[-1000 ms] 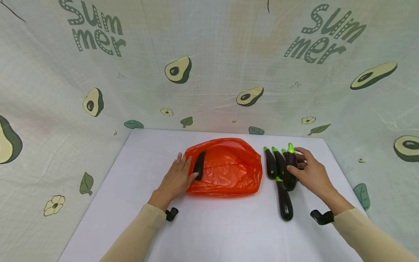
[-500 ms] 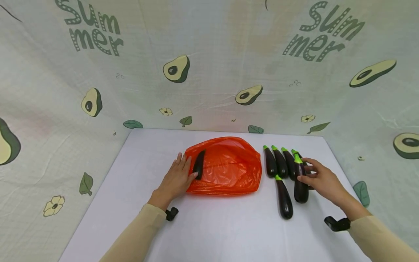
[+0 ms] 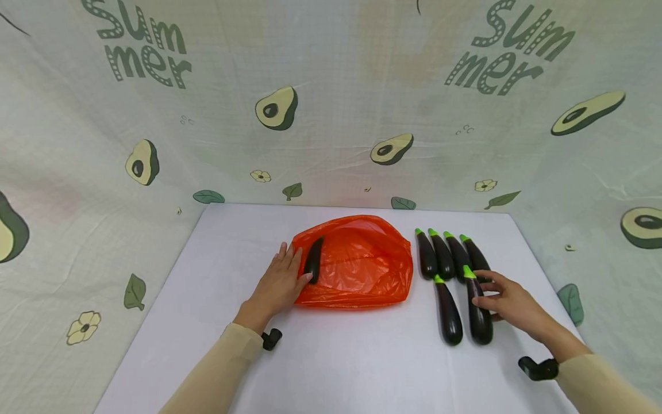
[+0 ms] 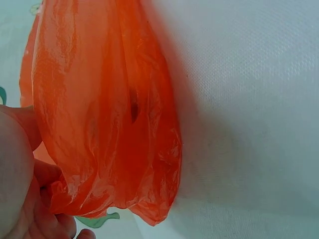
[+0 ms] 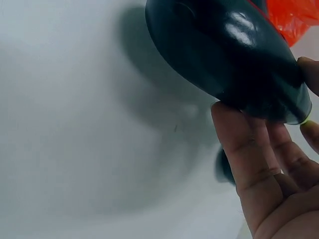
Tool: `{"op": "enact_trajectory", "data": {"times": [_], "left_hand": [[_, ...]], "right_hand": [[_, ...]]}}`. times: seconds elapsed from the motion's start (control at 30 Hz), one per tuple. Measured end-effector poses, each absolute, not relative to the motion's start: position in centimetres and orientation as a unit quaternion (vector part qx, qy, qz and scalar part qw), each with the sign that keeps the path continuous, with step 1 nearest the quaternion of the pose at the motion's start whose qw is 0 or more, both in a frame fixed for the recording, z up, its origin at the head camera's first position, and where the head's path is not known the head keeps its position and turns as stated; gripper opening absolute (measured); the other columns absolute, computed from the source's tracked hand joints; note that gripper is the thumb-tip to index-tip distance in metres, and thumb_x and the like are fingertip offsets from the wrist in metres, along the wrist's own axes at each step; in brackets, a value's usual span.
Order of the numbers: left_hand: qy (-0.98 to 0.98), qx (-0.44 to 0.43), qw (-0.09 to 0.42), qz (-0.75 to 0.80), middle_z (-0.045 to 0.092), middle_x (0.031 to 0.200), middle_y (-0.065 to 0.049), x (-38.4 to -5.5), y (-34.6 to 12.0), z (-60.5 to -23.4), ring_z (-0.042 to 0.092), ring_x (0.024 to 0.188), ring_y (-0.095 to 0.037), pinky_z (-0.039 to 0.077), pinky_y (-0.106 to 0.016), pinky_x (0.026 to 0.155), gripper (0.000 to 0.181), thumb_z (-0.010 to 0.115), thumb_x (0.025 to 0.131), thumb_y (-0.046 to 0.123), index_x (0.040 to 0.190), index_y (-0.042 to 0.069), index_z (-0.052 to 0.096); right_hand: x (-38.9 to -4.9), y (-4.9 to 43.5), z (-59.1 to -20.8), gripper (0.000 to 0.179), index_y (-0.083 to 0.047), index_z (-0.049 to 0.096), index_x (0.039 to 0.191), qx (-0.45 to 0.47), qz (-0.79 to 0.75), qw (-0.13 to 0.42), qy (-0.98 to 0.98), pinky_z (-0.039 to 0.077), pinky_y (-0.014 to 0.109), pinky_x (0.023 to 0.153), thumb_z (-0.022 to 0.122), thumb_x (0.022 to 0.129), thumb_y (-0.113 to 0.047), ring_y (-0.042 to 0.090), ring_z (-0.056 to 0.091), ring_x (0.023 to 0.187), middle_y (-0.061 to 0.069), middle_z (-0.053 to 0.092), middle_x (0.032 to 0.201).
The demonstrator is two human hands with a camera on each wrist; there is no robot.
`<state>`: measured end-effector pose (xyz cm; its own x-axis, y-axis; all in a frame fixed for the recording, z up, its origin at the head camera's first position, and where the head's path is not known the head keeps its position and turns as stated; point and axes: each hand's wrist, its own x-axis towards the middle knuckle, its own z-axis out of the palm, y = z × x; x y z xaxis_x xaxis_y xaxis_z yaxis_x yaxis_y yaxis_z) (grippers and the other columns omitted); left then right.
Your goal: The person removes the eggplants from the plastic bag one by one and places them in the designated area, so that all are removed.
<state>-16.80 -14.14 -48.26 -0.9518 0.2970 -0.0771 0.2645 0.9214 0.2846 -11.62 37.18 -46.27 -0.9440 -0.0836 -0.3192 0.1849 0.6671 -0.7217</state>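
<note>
My right hand (image 3: pixel 509 299) holds an eggplant (image 3: pixel 480 322) with a bright green cap between thumb and fingers, just above or on the table. Its dark glossy body (image 5: pixel 224 55) fills the top of the right wrist view. Another eggplant (image 3: pixel 449 313) lies to its left. My left hand (image 3: pixel 274 290) grips the left side of a red plastic bag (image 3: pixel 367 261), whose mouth gapes. Near the left thumb, a dark elongated shape (image 3: pixel 313 261), like an eggplant without a visible cap, shows at the bag's left side. Crumpled bag film covers part of the left fingers in the left wrist view.
Behind the held eggplant, several more eggplants (image 3: pixel 443 256) lie side by side, caps pointing away. The white table (image 3: pixel 331 356) ends at a hanging cloth (image 3: pixel 331 69) printed with avocados, which also covers both sides.
My right hand has carried the eggplant from above the back row toward the front right, beside the other front eggplant. The left hand and bag stay in place.
</note>
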Motion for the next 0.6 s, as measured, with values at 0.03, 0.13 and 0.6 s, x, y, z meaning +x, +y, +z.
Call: {"op": "enact_trajectory", "data": {"times": [0.03,0.13,0.6], "left_hand": [[0.978,0.144,0.059,0.137,0.02,0.174,-0.021,-16.8,-14.1,-48.3,0.002,0.165,-0.038,0.016,-0.054,0.132,0.08,0.053,0.109,0.047,0.167,0.002,0.022],[0.978,0.145,0.057,0.137,0.021,0.174,-0.021,-16.8,-14.1,-48.3,0.003,0.165,-0.038,0.016,-0.054,0.131,0.08,0.053,0.109,0.047,0.167,0.002,0.022],[0.979,0.141,0.059,0.136,0.021,0.174,-0.021,-16.7,-14.1,-48.3,0.003,0.165,-0.038,0.016,-0.053,0.131,0.079,0.053,0.109,0.047,0.167,0.002,0.022]], "right_hand": [[-11.6,37.2,-46.4,0.08,0.004,0.03,0.16,0.028,-0.409,0.167,0.897,0.066,0.042,0.074,0.074,0.1,-0.023,0.03,0.073,0.104,0.044,0.049,0.143],[-11.5,37.1,-46.8,0.078,0.004,0.031,0.16,0.026,-0.416,0.169,0.893,0.066,0.042,0.074,0.074,0.1,-0.022,0.03,0.073,0.103,0.043,0.052,0.14],[-11.6,36.4,-47.4,0.076,0.006,0.037,0.155,0.032,-0.4,0.167,0.9,0.064,0.041,0.069,0.076,0.097,-0.022,0.029,0.071,0.098,0.04,0.058,0.133]]}}
